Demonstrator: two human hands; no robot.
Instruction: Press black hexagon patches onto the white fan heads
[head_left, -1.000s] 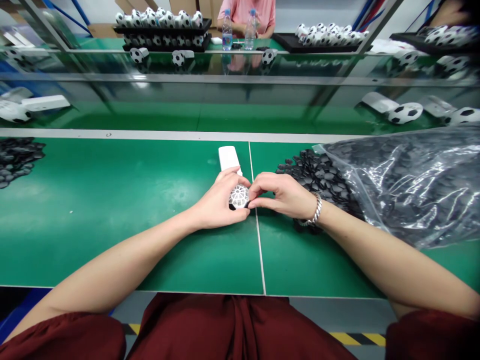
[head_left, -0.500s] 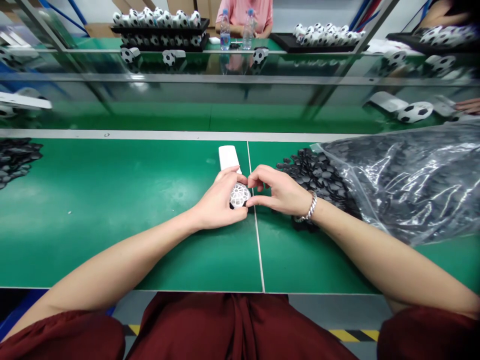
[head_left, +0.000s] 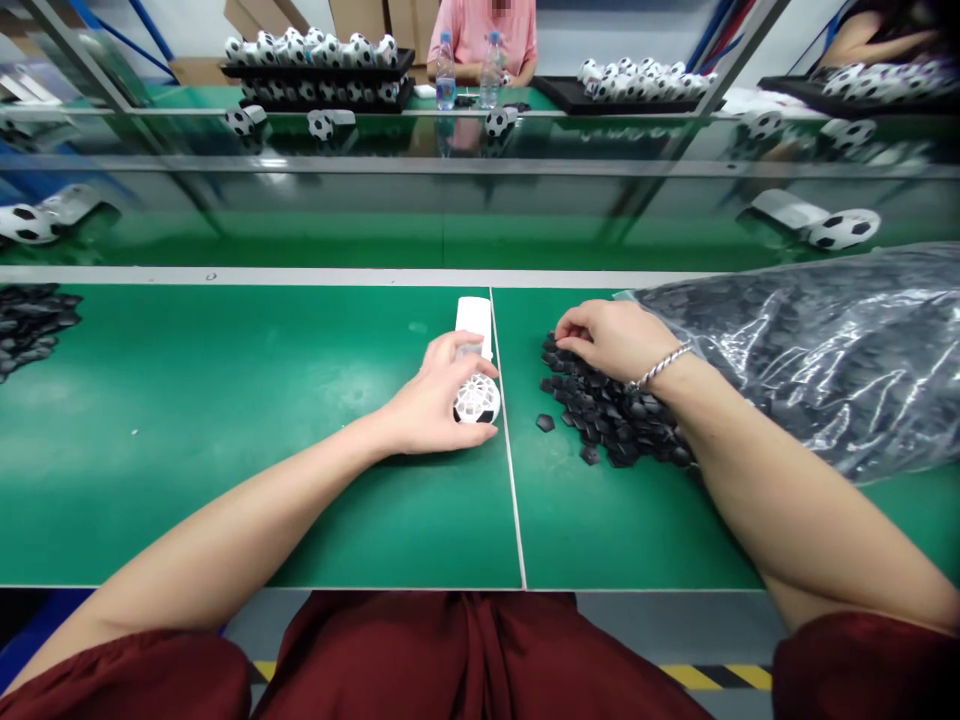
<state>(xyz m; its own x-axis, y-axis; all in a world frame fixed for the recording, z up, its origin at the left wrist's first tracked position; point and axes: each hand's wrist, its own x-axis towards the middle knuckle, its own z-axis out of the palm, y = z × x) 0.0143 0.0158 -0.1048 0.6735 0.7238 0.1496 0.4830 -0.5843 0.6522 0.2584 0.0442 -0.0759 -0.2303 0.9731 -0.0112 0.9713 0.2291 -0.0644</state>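
Left hand [head_left: 439,405] cupped around the ball end of a soccer-ball unit [head_left: 478,400] on the green workbench [head_left: 225,500], white handle [head_left: 474,314] pointing away from the person. Ball top is white lattice, black patch at its near-left edge. Right hand [head_left: 619,338], silver bracelet [head_left: 664,366] on wrist, fingertips together at the far edge of a pile of black pentagon pieces [head_left: 619,425]; can't tell if one's gripped. Clear plastic bag [head_left: 840,365] of dark pieces right of pile. Second black heap [head_left: 34,325] at left edge.
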